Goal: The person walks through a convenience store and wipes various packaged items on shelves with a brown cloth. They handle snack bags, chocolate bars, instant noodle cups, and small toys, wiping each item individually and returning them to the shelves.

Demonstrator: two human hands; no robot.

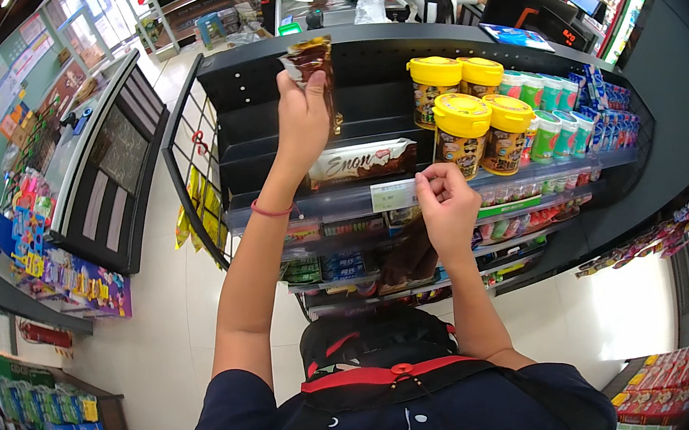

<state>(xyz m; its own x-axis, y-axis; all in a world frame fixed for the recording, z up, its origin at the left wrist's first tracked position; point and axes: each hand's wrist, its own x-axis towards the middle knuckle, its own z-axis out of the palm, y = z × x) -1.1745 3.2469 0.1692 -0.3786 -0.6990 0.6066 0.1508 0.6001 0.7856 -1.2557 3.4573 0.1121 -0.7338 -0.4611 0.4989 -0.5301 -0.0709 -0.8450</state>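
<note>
My left hand (303,113) is raised over the shelf unit's upper tier and grips a brown and gold snack wrapper (311,63), whose contents I cannot see. Below it, a white and brown Enon chocolate packet (361,162) lies on the shelf behind the clear front rail. My right hand (449,204) has its fingers curled at the right end of a white price tag (394,196), thumb and forefinger pinching its edge. Just behind that hand stand several brown tubs with yellow lids (463,116).
Green and teal lidded tubs (549,136) and blue packets (612,114) fill the shelf's right part. A black wire side panel (193,169) bounds the left, with yellow bags (193,212) hanging on it. Lower tiers hold small packets (342,261). People stand behind the far counter (323,2).
</note>
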